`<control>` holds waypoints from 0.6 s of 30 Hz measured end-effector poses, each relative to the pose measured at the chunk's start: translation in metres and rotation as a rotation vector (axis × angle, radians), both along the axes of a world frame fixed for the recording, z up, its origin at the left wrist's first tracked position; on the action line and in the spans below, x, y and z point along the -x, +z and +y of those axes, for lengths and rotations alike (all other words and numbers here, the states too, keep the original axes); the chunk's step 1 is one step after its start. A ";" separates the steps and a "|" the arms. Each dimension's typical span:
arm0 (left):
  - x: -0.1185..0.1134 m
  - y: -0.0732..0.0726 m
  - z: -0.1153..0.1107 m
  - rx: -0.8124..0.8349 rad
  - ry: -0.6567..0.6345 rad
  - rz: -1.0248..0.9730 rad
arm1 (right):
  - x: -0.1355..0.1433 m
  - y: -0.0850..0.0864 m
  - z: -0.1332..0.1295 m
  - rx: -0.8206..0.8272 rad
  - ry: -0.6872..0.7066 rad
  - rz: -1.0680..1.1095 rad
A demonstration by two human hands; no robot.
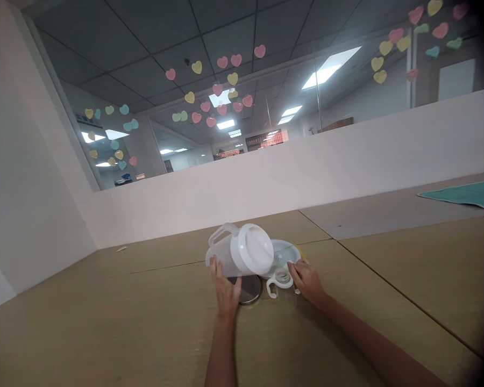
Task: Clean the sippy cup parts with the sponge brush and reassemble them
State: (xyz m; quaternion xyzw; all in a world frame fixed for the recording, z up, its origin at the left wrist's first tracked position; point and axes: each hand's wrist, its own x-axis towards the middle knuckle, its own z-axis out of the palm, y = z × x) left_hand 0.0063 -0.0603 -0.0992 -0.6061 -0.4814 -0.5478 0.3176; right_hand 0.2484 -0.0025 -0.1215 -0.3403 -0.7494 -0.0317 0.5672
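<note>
A translucent pitcher with a white lid is tilted on its side, its handle at the upper left. My left hand grips the pitcher's body from below. Beneath it lies a dark round disc with a metal rim. My right hand has its fingers closed beside a small clear bottle with a white two-handled collar; whether they pinch anything is hidden. Behind the bottle is a pale round dish or lid, partly covered by the pitcher. A bit of yellow shows behind my right hand.
The wooden table has seams running across it. A teal cloth lies at the far right. A small pale scrap is at the back left. Behind the table stands a low white wall under a window with heart-shaped notes.
</note>
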 end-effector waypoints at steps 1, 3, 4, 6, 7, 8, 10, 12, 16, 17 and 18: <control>0.000 0.001 0.000 0.001 0.022 -0.049 | 0.000 0.000 0.000 -0.006 0.000 0.001; 0.000 0.002 0.000 -0.002 0.062 -0.155 | 0.000 0.000 -0.001 -0.012 0.000 0.004; 0.001 0.003 -0.001 -0.002 0.078 -0.208 | 0.000 0.000 -0.001 -0.013 0.001 0.005; 0.004 0.005 -0.002 0.003 0.104 -0.322 | 0.000 0.000 -0.002 -0.010 0.003 0.007; 0.005 0.005 -0.002 0.006 0.117 -0.380 | 0.000 0.001 -0.002 -0.008 0.002 0.010; 0.006 0.005 -0.003 0.008 0.131 -0.437 | 0.001 0.001 -0.002 -0.006 0.002 0.011; 0.007 0.005 -0.003 0.009 0.164 -0.529 | 0.001 0.002 -0.002 -0.002 0.001 0.013; 0.008 0.004 -0.002 0.013 0.196 -0.585 | 0.001 0.002 -0.002 0.005 0.002 0.012; 0.010 0.003 0.000 0.019 0.228 -0.645 | 0.000 0.002 -0.002 0.029 0.002 0.012; 0.011 0.003 0.001 0.021 0.233 -0.655 | 0.000 0.001 -0.002 0.035 0.002 0.011; 0.011 0.002 0.001 0.023 0.237 -0.662 | 0.000 0.001 -0.002 0.040 0.003 0.010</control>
